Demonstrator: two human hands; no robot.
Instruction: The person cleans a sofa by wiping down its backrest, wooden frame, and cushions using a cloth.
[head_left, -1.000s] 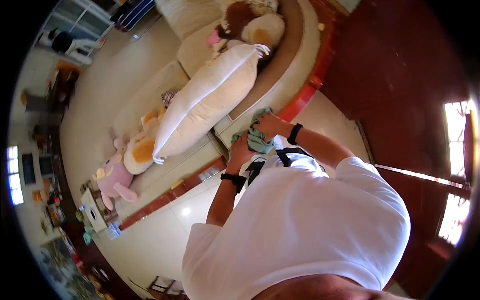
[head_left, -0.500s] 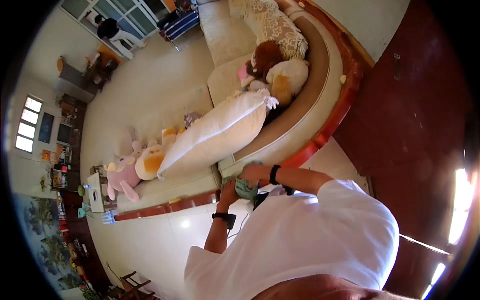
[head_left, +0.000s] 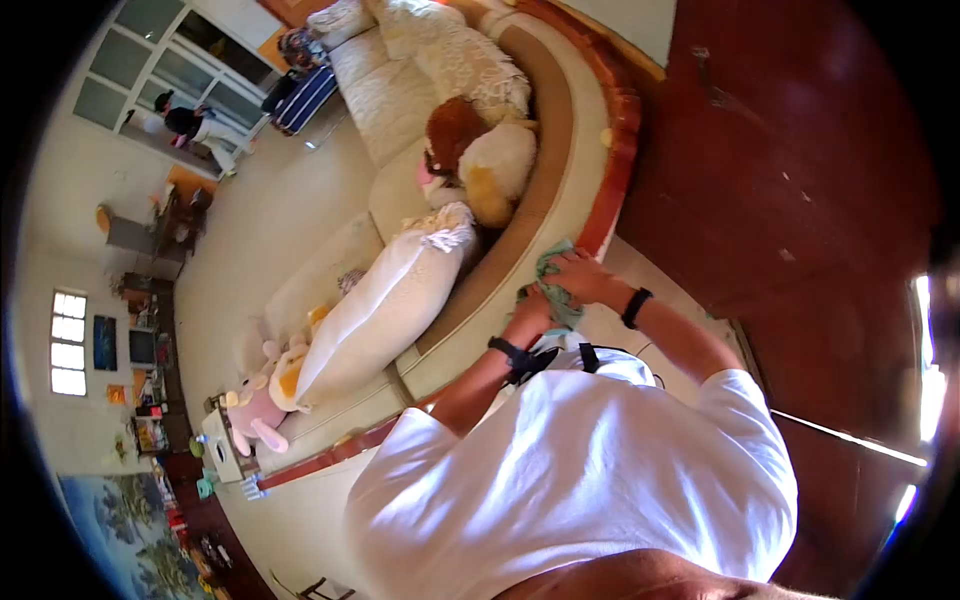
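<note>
A crumpled green cloth (head_left: 562, 306) lies at the outer edge of the curved cream sofa back (head_left: 500, 290), beside its red wooden trim (head_left: 612, 205). My left hand (head_left: 533, 309) is closed on the cloth's near left side. My right hand (head_left: 582, 277) grips the upper part of the same cloth, its fingers partly bent over it. The two hands are close together. A long cream cushion (head_left: 385, 300) leans on the sofa to the left of the hands.
Plush toys (head_left: 495, 170) and a lace cover (head_left: 450, 60) lie along the sofa, with a pink plush (head_left: 256, 412) at its far end. A dark red door (head_left: 790, 200) stands at the right. Another person (head_left: 200, 130) stands far off by the glass doors.
Both hands and the green cloth have moved along the sofa edge, up and to the right relative to the cushion. The camera view has also shifted.
</note>
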